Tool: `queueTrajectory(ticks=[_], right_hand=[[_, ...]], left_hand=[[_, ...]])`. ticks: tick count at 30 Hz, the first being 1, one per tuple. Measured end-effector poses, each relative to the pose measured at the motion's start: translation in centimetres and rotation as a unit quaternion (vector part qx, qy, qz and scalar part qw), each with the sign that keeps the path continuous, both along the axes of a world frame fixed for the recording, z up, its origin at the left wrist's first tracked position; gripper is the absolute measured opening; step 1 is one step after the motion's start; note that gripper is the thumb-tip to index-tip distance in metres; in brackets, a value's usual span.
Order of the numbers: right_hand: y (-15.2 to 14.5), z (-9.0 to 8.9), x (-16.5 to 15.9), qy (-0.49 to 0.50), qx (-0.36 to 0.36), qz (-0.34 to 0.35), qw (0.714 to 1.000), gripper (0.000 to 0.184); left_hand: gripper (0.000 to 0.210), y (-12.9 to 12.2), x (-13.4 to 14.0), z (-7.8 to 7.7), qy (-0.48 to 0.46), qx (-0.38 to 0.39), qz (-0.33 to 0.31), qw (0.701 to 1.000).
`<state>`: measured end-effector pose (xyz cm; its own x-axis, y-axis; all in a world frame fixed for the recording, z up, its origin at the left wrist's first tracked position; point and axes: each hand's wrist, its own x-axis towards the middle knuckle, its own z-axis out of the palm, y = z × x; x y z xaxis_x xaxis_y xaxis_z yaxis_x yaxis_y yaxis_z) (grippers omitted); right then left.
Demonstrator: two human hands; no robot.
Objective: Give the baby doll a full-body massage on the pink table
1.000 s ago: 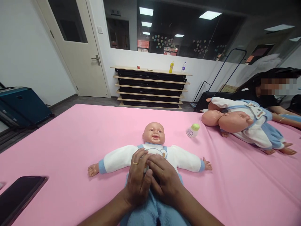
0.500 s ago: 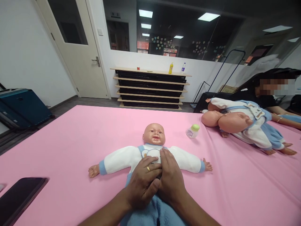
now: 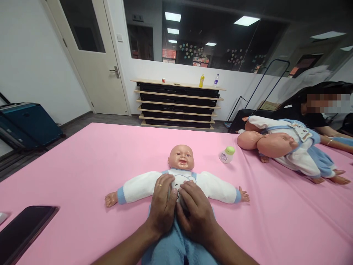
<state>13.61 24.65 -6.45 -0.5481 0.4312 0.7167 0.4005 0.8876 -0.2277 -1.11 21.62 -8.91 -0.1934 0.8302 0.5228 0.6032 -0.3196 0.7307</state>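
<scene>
Both hands rest on a baby doll (image 3: 181,158) that lies face up, arms flung to 9 and 3 o'clock, on a pink-covered tabletop (image 3: 91,165). The left hand (image 3: 160,209), wearing a gold ring, and the right hand (image 3: 197,215) lie side by side on its chest and belly, the fingers of each nearly together and gently curved. From the doll, the far edge runs across at 12 o'clock, with bare pink cover between it and the head; more cover spreads at 10 o'clock. Room narrows at 2 o'clock, where a green-capped bottle (image 3: 227,155) stands before a pile of dolls (image 3: 292,145) and a person (image 3: 296,112) in black. A phone (image 3: 26,228) lies toward 8 o'clock. Beyond, a suitcase (image 3: 30,125) stands at 10 o'clock, a door (image 3: 91,77) at 11, and a low rack (image 3: 179,104) at 12, bearing a yellow bottle (image 3: 202,80) and a purple-labelled one (image 3: 216,80). The green-capped bottle's label carries print too small to read.
</scene>
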Motion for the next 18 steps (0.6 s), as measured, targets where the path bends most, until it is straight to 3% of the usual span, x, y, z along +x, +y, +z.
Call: queueTrajectory(ticks=[4, 6, 12, 18], right_hand=[[0.3, 0.6, -0.1, -0.032, -0.065, 0.106, 0.992, 0.038], [0.5, 0.6, -0.1, -0.030, -0.097, 0.109, 0.989, 0.038], [1.2, -0.3, 0.1, -0.039, -0.141, -0.001, 0.989, 0.053], [1.3, -1.9, 0.3, -0.051, -0.103, -0.090, 0.989, 0.064]], left_hand=[[0.034, -0.4, 0.1, 0.3, 0.032, 0.074, 0.008, 0.997], [0.037, -0.6, 0.1, 0.5, 0.056, 0.108, -0.009, 0.993], [0.029, -1.0, 0.1, 1.0, 0.080, 0.132, -0.072, 0.985], [0.021, -0.9, -0.1, 2.4, 0.079, 0.111, -0.209, 0.968]])
